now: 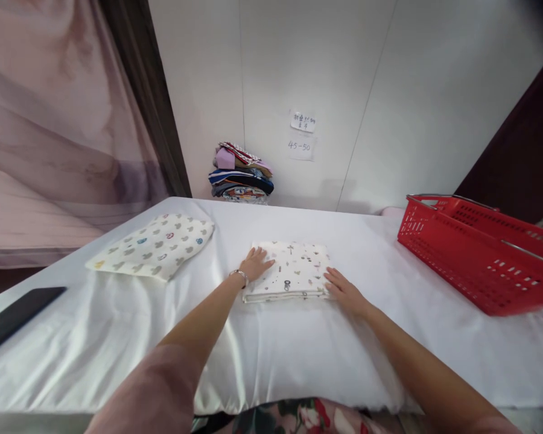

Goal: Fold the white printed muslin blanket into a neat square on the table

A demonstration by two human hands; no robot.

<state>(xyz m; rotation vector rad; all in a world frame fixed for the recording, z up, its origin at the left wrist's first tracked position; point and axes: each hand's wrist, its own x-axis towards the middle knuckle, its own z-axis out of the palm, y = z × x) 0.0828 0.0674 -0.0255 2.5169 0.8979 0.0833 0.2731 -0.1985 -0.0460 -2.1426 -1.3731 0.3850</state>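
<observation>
A folded white cloth with small printed motifs [294,268] lies flat in the middle of the white-covered table [117,337]. My left hand [256,263] rests flat on its left side, fingers stretched out, a bracelet on the wrist. My right hand [344,289] lies flat at the cloth's near right corner, fingers apart. Neither hand grips anything.
A folded cloth with grey and coloured shapes [156,246] lies to the left. A stack of folded clothes [242,173] stands against the back wall under two paper notes [302,135]. A red plastic basket [479,253] sits at the right. A dark flat object [18,316] lies at the left edge.
</observation>
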